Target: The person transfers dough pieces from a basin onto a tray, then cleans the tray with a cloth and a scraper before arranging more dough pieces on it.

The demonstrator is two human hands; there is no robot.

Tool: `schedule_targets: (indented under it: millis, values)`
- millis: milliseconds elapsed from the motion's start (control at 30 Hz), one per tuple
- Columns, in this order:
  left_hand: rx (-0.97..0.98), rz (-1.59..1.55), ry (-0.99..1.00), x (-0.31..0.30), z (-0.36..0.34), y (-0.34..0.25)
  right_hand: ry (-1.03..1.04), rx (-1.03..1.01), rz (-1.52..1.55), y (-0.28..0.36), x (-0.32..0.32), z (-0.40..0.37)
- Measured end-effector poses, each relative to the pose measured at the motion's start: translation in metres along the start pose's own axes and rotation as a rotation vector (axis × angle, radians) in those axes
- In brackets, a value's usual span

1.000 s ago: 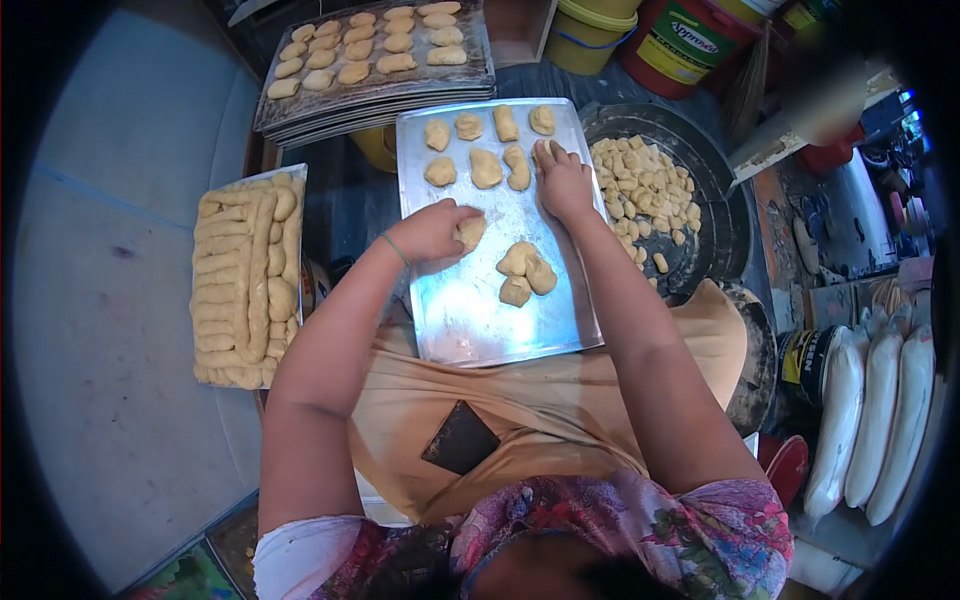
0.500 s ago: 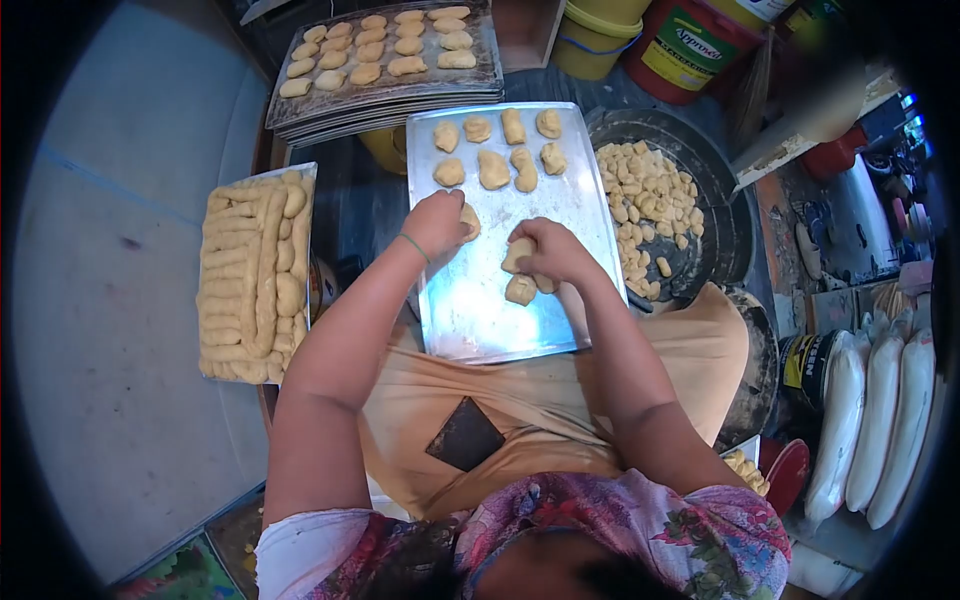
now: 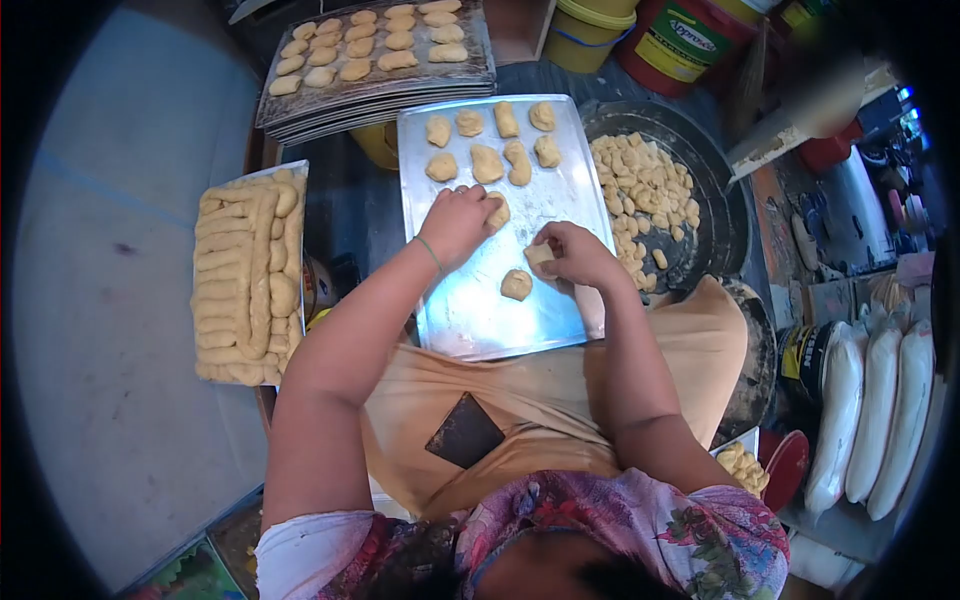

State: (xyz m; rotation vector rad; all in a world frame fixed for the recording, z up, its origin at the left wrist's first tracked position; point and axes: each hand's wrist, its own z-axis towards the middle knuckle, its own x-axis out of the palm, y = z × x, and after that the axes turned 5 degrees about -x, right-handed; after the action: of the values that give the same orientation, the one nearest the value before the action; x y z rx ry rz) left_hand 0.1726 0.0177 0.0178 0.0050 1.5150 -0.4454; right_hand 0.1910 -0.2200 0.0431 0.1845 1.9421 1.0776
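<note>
A metal baking tray (image 3: 470,320) rests across my lap, with several dough pieces (image 3: 487,164) in two rows on its far half. My left hand (image 3: 460,228) is over the tray's middle, its fingers closed on a dough piece (image 3: 498,211) at the tray surface, just below the second row. To the right, my right hand (image 3: 580,256) pinches another dough piece (image 3: 541,256) between thumb and fingers. A single rounded dough lump (image 3: 516,285) lies on the tray just below that hand.
Right of the tray, a round dark pan (image 3: 718,205) holds many small dough chunks (image 3: 645,185). Stacked trays (image 3: 380,90) carry shaped dough at the back left. On the left stands a tray of long dough strips (image 3: 235,280). Buckets (image 3: 685,45) stand behind; wrapped white packages (image 3: 838,420) are at right.
My left hand has moved right along the tray with its dough piece. My right hand has shifted slightly right, away from the lump that stays on the tray, holding a dough piece.
</note>
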Motion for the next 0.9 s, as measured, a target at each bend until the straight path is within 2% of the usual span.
schedule_targets:
  millis: [100, 133, 233, 300, 367, 400, 433, 500, 533, 633, 667, 700, 767, 867, 900]
  values:
    - [0.005, 0.01, -0.044, -0.002, 0.007, -0.001, -0.265, -0.007, 0.082, -0.001, 0.004, 0.014]
    - [0.011, -0.025, -0.041, -0.001, 0.009, 0.0, -0.441, -0.062, 0.177, -0.002, 0.01, 0.024]
    - [-0.005, -0.075, 0.013, 0.001, 0.014, -0.002, -0.455, -0.048, 0.292, -0.002, 0.017, 0.05]
    - [-0.061, -0.041, 0.097, -0.001, 0.021, -0.005, -0.448, -0.061, 0.046, 0.008, 0.02, 0.04]
    - [-0.039, -0.031, 0.088, -0.004, 0.021, -0.004, -0.491, -0.132, -0.2, 0.021, 0.023, 0.022]
    - [-0.029, -0.031, 0.087, -0.004, 0.02, -0.004, -0.372, -0.125, 0.016, 0.023, 0.027, 0.011]
    - [-0.043, -0.017, 0.058, -0.005, 0.021, -0.007, -0.342, -0.338, 0.016, 0.019, 0.036, 0.0]
    - [-0.062, 0.012, 0.009, -0.004, 0.021, -0.013, 0.12, -0.488, -0.208, 0.017, 0.035, -0.017]
    - [-0.003, -0.02, -0.106, 0.002, 0.019, -0.015, 0.093, -0.536, -0.231, 0.01, 0.039, -0.016]
    - [0.136, 0.009, -0.087, 0.008, 0.022, -0.025, -0.119, -0.218, 0.07, 0.0, 0.023, -0.009]
    - [0.117, 0.006, -0.042, 0.008, 0.023, -0.029, -0.218, -0.167, 0.287, -0.014, 0.019, 0.0]
    - [0.114, 0.016, -0.064, 0.012, 0.022, -0.03, -0.273, -0.126, 0.362, -0.009, 0.0, 0.001]
    - [0.11, 0.036, -0.118, 0.021, 0.024, -0.031, -0.282, -0.078, 0.363, -0.026, -0.016, 0.012]
    - [0.097, 0.06, -0.13, 0.023, 0.027, -0.03, -0.169, -0.123, 0.047, -0.015, -0.008, 0.002]
    - [0.085, 0.056, -0.113, 0.023, 0.028, -0.031, -0.065, -0.184, -0.02, -0.016, -0.001, 0.002]
